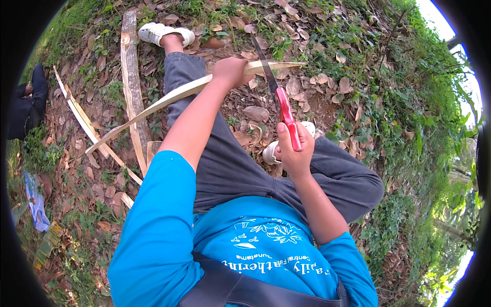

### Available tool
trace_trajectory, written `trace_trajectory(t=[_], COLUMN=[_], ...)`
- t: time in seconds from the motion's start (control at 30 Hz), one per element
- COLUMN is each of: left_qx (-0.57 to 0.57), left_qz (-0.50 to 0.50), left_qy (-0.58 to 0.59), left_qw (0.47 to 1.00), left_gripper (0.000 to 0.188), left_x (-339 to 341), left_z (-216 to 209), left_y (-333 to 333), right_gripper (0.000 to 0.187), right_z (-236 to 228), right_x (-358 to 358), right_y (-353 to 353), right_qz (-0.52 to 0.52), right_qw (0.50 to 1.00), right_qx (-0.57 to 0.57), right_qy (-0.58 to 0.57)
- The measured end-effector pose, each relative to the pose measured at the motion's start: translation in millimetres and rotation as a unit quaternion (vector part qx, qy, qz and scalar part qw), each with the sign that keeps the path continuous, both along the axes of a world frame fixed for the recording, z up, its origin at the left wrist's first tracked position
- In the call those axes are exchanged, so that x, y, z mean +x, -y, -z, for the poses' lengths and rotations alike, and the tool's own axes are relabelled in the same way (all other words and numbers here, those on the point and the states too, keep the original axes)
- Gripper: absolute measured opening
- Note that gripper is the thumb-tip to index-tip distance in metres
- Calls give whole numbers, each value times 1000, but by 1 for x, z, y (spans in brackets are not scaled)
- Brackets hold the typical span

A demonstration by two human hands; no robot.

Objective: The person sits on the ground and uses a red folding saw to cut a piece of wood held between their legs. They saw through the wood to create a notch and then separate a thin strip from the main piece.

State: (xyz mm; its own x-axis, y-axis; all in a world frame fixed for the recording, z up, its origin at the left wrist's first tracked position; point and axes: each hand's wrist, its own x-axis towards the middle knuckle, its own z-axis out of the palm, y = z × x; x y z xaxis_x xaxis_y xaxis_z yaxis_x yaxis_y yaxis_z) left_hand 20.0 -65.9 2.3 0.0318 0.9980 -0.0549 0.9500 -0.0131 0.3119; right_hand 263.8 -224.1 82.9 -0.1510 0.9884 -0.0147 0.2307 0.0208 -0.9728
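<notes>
My left hand is closed around a long, pale, slightly curved strip of split wood near its far end. The strip slants across my outstretched left leg, its pointed tip sticking out to the right of my fist. In my right hand is a long knife with a glossy red handle and a narrow dark blade, gripped by the handle's near end. The blade points away from me and crosses in front of the strip's tip; whether it touches the wood I cannot tell.
A split log lies on the leaf-strewn slope at left, beside more pale wood pieces. Farther left are a person's dark-clothed leg and a blue plastic bag. My legs spread before me; green undergrowth covers the right.
</notes>
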Motion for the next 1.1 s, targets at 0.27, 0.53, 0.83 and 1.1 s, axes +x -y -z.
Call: trace_trajectory(t=[0.27, 0.53, 0.83, 1.1], left_qx=[-27, -31, -52, -78], left_qz=[-37, -99, -79, -79], left_qy=[28, 15, 14, 9], left_qw=[999, 995, 995, 994], left_gripper=[45, 33, 25, 27], left_x=[-2, 15, 12, 11], left_z=[23, 30, 32, 27], left_y=[-8, -3, -4, -8], right_gripper=[30, 35, 36, 35], right_z=[-11, 6, 20, 38], right_x=[-2, -29, -40, -42], right_y=[-1, -20, -29, -28], right_qz=[5, 24, 31, 10], right_qw=[996, 999, 999, 998], right_qx=[-58, 35, 41, 51], right_qy=[-72, -20, 1, 43])
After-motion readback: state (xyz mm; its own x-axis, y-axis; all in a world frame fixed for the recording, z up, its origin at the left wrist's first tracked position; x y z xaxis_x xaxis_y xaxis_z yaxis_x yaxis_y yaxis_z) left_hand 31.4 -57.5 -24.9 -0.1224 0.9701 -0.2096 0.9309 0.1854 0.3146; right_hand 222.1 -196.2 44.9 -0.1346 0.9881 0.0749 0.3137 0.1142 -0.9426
